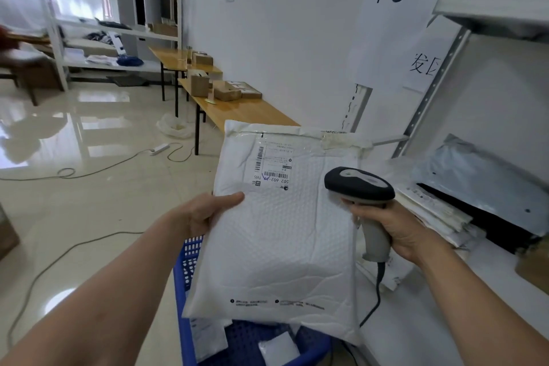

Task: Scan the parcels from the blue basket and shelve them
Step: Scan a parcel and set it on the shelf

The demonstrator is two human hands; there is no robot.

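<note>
The white shelf (401, 330) carries a stack of flat parcels (436, 214) — a grey bag (481, 175) lies just behind them.

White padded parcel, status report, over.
Left grip holds white bubble-padded parcel above blue plastic basket. Right grip holds black-and-grey handheld scanner. Label unobstructed.

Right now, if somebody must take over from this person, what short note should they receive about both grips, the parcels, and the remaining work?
Left grip holds the white parcel at its left edge, label up.
Right grip holds the scanner, its head above the parcel.
The blue basket is below, with more parcels inside. Shelved parcels lie on the shelf at right.
Done: one parcel is out of the basket. Whether it is scanned cannot be told.
Left: scan it, shelve it, then go on with the basket.
</note>
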